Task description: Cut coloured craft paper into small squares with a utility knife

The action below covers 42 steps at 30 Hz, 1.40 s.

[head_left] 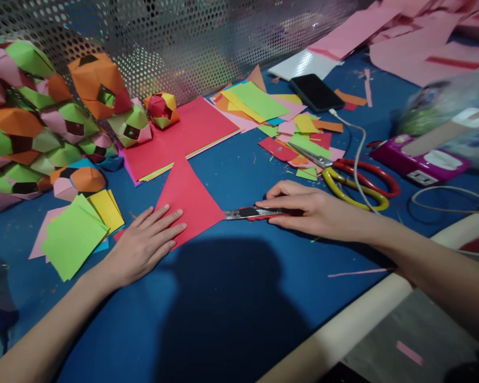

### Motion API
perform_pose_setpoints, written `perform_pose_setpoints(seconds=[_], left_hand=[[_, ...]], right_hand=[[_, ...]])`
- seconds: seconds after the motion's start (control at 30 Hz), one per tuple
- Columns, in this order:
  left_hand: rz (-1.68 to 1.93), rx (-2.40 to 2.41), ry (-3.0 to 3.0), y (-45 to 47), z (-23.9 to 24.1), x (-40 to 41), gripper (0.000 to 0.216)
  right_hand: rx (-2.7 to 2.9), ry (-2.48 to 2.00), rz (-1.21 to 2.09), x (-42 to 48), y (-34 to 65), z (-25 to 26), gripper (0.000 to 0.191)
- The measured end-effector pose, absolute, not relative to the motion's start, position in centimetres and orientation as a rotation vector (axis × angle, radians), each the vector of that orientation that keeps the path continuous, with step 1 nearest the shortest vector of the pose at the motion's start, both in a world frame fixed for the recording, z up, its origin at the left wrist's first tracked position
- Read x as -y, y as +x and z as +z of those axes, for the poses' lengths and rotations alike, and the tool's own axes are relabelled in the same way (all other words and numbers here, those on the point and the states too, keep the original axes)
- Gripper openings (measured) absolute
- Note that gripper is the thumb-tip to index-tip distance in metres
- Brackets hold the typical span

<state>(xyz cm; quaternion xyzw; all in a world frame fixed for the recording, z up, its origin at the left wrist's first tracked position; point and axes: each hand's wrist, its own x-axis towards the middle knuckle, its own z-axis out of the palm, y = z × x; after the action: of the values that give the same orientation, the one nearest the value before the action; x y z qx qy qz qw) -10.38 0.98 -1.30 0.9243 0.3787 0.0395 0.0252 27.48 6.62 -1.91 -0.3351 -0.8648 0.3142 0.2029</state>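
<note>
On a blue table (227, 170), a red paper triangle (191, 199), seemingly yet to be cut, is pressed beneath outstretched fingers of the left hand (146, 244), a knife (249, 213) at its corner gripped by the right hand (307, 208), small squares (74, 239) apparently done

A papercraft work area is indicated, though whether it is set in a home or a workshop cannot be told. The blue, flat-topped table (239, 178) is backed by a grey perforated panel (183, 53). Hollow, multicoloured folded-paper shapes (74, 113) are piled at the left, square lime-green sheets (74, 239) are stacked nearby, and cutting is suggested by bright paper scraps (311, 144), red-and-yellow-handled metal scissors (325, 164) and a red-and-black craft knife (250, 213).
</note>
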Motion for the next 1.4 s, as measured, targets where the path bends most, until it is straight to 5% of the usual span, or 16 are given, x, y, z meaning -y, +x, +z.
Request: perform_pose_setpoints(seconds=[1.4], left_hand=[[0.106, -1.185, 2.855, -10.2, -1.5, -0.8, 0.045]], right_hand=[[2.448, -0.849, 0.608, -3.0, 26.9, -2.9, 0.039]])
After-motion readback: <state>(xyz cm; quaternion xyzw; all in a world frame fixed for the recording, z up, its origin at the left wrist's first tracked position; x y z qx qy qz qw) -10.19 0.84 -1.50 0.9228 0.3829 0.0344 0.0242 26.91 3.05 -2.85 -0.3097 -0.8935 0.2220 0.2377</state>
